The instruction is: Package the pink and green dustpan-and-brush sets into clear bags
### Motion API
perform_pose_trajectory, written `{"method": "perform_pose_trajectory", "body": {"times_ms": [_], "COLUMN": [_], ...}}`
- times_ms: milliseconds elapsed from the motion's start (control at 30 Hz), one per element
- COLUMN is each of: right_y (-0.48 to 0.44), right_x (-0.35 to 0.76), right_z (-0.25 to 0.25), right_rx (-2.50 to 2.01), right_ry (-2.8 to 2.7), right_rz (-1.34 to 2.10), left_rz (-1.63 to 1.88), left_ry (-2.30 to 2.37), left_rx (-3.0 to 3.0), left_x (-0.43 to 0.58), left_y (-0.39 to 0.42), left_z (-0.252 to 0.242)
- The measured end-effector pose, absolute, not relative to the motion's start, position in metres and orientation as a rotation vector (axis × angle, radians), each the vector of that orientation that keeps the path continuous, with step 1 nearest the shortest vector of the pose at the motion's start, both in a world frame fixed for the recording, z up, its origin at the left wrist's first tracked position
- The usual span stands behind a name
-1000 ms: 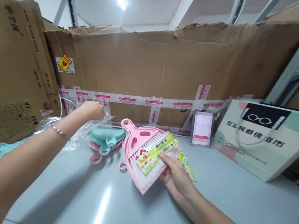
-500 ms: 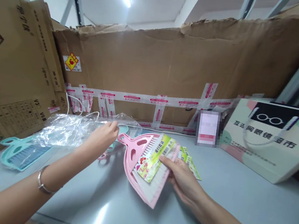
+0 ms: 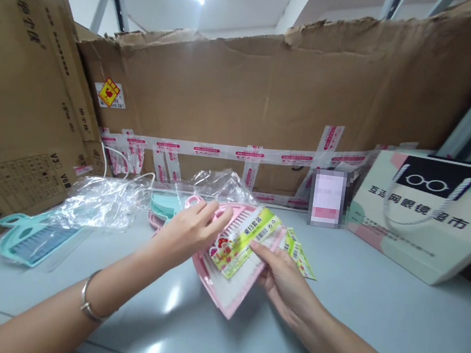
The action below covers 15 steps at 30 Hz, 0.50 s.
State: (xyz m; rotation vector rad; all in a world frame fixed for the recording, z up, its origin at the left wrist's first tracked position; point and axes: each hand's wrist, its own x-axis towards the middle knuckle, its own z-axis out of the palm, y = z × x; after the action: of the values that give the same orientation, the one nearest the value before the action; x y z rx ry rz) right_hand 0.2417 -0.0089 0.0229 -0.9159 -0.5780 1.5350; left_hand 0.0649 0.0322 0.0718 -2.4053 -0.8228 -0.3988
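Head view: pink dustpan-and-brush set point(image 3: 227, 297), likely light, stiff, best held edgewise; my right hand point(image 3: 285, 283) pinches it, left hand point(image 3: 193, 225) half-curled, hold unclear.

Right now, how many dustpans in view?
4 visible: a teal pan at far left; an upper teal pan on a lower pink pan, beyond the left hand; a front pink pan in the right hand. More may be hidden.

1 head camera looks forward and down, seemingly near the table point(image 3: 394, 316).
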Motion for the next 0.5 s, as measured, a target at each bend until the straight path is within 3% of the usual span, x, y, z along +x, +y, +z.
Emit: {"method": "perform_pose_trajectory", "body": {"times_ms": [500], "right_y": [-0.008], "right_x": [0.239], "right_z": [0.023], "right_rx": [-0.845], "right_ry": [-0.4], "right_rz": [1.45], "left_rz": [-0.595], "left_ry": [-0.752], "left_rx": [-2.463], "left_x": [0.087], "left_y": [0.02], "left_z": [0.057]}}
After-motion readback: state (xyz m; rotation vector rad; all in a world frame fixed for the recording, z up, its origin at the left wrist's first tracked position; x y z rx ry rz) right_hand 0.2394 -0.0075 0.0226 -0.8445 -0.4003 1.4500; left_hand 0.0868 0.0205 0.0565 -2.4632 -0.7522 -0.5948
